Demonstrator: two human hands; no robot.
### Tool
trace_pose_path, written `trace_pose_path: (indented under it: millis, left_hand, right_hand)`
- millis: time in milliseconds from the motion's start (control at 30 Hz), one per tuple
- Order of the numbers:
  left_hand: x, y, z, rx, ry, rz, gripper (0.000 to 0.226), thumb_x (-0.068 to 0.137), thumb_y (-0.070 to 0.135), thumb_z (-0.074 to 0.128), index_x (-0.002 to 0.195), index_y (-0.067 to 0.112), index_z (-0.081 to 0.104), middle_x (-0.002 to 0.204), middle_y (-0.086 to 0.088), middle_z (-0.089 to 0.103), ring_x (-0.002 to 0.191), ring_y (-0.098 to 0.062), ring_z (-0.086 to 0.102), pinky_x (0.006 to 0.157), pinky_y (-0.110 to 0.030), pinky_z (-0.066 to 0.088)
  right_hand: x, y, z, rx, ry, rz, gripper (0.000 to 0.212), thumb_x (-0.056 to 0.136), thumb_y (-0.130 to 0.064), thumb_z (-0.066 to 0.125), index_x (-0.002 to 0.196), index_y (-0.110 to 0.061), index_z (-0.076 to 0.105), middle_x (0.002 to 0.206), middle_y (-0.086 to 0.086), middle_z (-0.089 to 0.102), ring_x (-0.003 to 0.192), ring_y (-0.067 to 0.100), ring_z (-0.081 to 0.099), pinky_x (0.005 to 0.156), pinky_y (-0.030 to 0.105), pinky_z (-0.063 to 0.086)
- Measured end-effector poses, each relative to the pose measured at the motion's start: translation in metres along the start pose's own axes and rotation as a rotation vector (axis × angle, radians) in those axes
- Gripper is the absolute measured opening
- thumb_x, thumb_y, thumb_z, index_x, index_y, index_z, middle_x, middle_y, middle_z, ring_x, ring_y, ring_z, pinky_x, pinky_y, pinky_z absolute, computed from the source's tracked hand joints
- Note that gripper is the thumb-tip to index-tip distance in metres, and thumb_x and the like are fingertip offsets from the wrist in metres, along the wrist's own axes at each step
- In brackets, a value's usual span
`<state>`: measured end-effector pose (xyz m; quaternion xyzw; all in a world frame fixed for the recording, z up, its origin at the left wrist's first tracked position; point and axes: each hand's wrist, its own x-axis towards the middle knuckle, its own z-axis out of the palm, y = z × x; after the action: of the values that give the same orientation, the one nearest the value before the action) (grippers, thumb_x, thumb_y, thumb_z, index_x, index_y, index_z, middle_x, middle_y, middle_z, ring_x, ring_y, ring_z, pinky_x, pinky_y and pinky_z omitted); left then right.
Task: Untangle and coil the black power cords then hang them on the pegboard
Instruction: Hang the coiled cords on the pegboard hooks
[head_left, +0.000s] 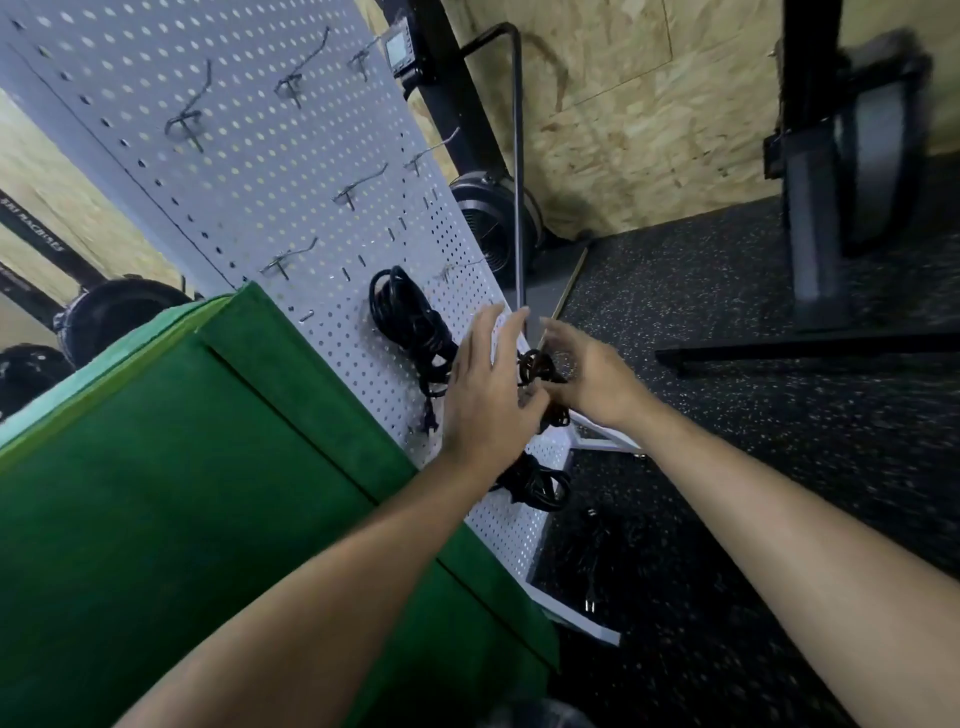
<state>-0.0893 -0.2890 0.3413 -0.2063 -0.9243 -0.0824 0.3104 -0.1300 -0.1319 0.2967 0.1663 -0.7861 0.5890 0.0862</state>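
Fingers of left hand (488, 384) spread, right hand (592, 379) pinching coiled cord (535, 364) at pegboard (249, 171) edge, open floor (727, 415) beside

The pegboard (249, 156) stands in the middle. The surface (182, 493) is on its left and the floor (753, 441) is on its right. A coiled cord (410, 322) hangs on the pegboard. The left hand (488, 384) is just right of that cord, in front of the board. The right hand (592, 379) is beside it, with a small cord bundle (537, 366) between them. A lower cord (535, 483) is against the board, under the left wrist. A loose cord (597, 561) lies on the floor below. A fan (493, 223) stands behind the pegboard.
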Motion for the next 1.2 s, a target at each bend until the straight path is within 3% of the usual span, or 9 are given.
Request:
trace_pose_path:
  millis: [133, 267, 367, 533, 733, 833, 967, 1100, 1200]
  left_hand:
    - [-0.011, 0.007, 0.037, -0.07, -0.163, -0.014, 0.069, 0.092, 0.022, 0.071, 0.153, 0.02, 0.039, 0.153, -0.002, 0.041, 0.14, -0.022, 0.042, 0.113, -0.043, 0.045]
    - [-0.026, 0.007, 0.086, -0.164, -0.308, -0.018, 0.067, 0.093, 0.022, 0.071, 0.152, 0.021, 0.039, 0.149, -0.001, 0.042, 0.134, -0.025, 0.05, 0.101, -0.038, 0.051]
    - [-0.046, 0.007, 0.131, -0.233, -0.453, -0.065, 0.064, 0.094, 0.024, 0.07, 0.151, 0.023, 0.039, 0.147, 0.001, 0.041, 0.126, -0.024, 0.053, 0.086, -0.033, 0.05]
    - [-0.094, 0.015, 0.216, -0.386, -0.781, -0.102, 0.06, 0.095, 0.034, 0.069, 0.148, 0.026, 0.041, 0.144, 0.003, 0.04, 0.127, -0.027, 0.054, 0.093, -0.043, 0.052]
    - [-0.144, 0.041, 0.311, -0.521, -1.105, -0.453, 0.061, 0.088, 0.058, 0.074, 0.132, 0.018, 0.056, 0.126, -0.005, 0.064, 0.117, -0.027, 0.063, 0.094, -0.04, 0.056]
    - [-0.152, 0.067, 0.341, -0.545, -1.158, -0.654, 0.076, 0.086, 0.064, 0.073, 0.142, 0.016, 0.053, 0.136, -0.007, 0.059, 0.125, -0.029, 0.059, 0.094, -0.036, 0.05]
    - [-0.16, 0.096, 0.366, -0.596, -1.195, -0.674, 0.052, 0.089, 0.049, 0.073, 0.13, 0.016, 0.067, 0.124, -0.002, 0.067, 0.115, -0.026, 0.065, 0.095, -0.037, 0.055]
    - [-0.149, 0.098, 0.364, -0.782, -1.253, -0.943, 0.033, 0.087, 0.019, 0.08, 0.117, 0.008, 0.073, 0.112, -0.006, 0.072, 0.086, -0.019, 0.073, 0.066, -0.03, 0.065]
    - [-0.128, 0.093, 0.339, -0.963, -1.204, -1.006, 0.027, 0.09, 0.012, 0.078, 0.116, 0.005, 0.073, 0.113, -0.01, 0.075, 0.093, -0.019, 0.074, 0.074, -0.033, 0.066]
  right_hand:
    - [-0.014, 0.026, -0.011, -0.069, -0.026, 0.046, 0.079, 0.087, -0.012, 0.082, 0.156, -0.022, 0.044, 0.149, 0.005, 0.056, 0.132, 0.009, 0.051, 0.108, 0.025, 0.042]
    - [-0.028, 0.072, -0.024, -0.229, -0.079, 0.146, 0.089, 0.087, -0.022, 0.085, 0.161, -0.017, 0.037, 0.16, 0.008, 0.044, 0.146, 0.025, 0.043, 0.117, 0.035, 0.037]
    - [-0.047, 0.116, -0.035, -0.398, -0.145, 0.246, 0.09, 0.087, -0.024, 0.084, 0.162, -0.021, 0.034, 0.158, 0.01, 0.045, 0.143, 0.03, 0.046, 0.11, 0.033, 0.038]
    - [-0.094, 0.189, -0.044, -0.561, -0.294, 0.437, 0.09, 0.087, -0.033, 0.081, 0.162, -0.028, 0.031, 0.157, 0.0, 0.04, 0.145, 0.022, 0.042, 0.117, 0.04, 0.039]
    - [-0.133, 0.247, -0.041, -0.641, -0.394, 0.651, 0.088, 0.09, -0.037, 0.075, 0.163, -0.028, 0.026, 0.159, -0.002, 0.036, 0.143, 0.023, 0.043, 0.115, 0.043, 0.042]
    - [-0.144, 0.261, -0.043, -0.628, -0.357, 0.712, 0.085, 0.091, -0.038, 0.075, 0.162, -0.028, 0.03, 0.154, -0.001, 0.04, 0.141, 0.023, 0.045, 0.113, 0.04, 0.044]
    - [-0.155, 0.267, -0.051, -0.607, -0.342, 0.779, 0.079, 0.094, -0.036, 0.073, 0.161, -0.026, 0.032, 0.152, 0.0, 0.043, 0.14, 0.021, 0.046, 0.113, 0.036, 0.044]
    - [-0.158, 0.264, -0.059, -0.564, -0.257, 0.841, 0.071, 0.095, -0.033, 0.074, 0.157, -0.022, 0.04, 0.151, 0.003, 0.05, 0.137, 0.021, 0.049, 0.111, 0.032, 0.043]
    - [-0.144, 0.252, -0.057, -0.455, -0.113, 0.88, 0.065, 0.095, -0.036, 0.073, 0.152, -0.02, 0.046, 0.141, 0.004, 0.061, 0.123, 0.021, 0.058, 0.098, 0.028, 0.047]
